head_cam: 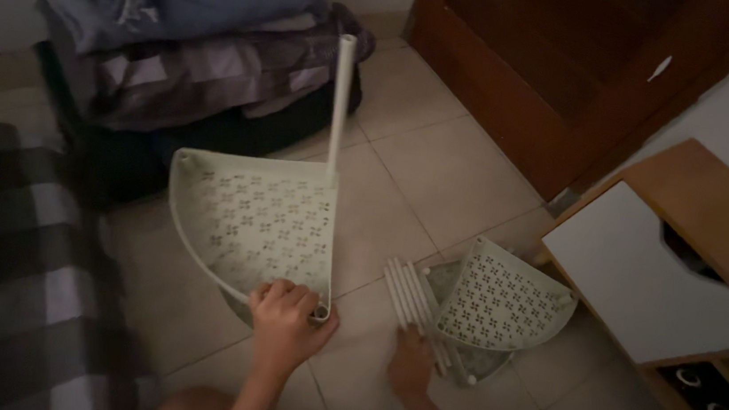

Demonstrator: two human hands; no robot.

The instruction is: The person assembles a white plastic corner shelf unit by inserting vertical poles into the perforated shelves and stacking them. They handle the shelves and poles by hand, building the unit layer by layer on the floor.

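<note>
**Gripping the shelf corner, reaching for the tubes**

Gripping one corner of a pale green fan-shaped shelf (247,220), the left hand (286,322) sits at lower centre of the frame, fingers curled over the rim near a corner socket. The shelf spreads from that hand toward the upper left, its perforated face turned to the camera. A white tube (339,104) stands in the shelf's upper right corner, its long axis running almost straight up the frame.

Just right of centre, the right hand (410,361) rests on the floor at the near ends of loose white tubes (409,294); whether its fingers are closed on one cannot be told. These tubes lie side by side, long axes slanting from the hand up and slightly left. This hand is much the nearer to them.

Touching the tubes on their right is a stack of more green shelves (502,303). Beyond stand a wooden cabinet (702,220), a brown door (556,63) and folded blankets (185,27).
</note>
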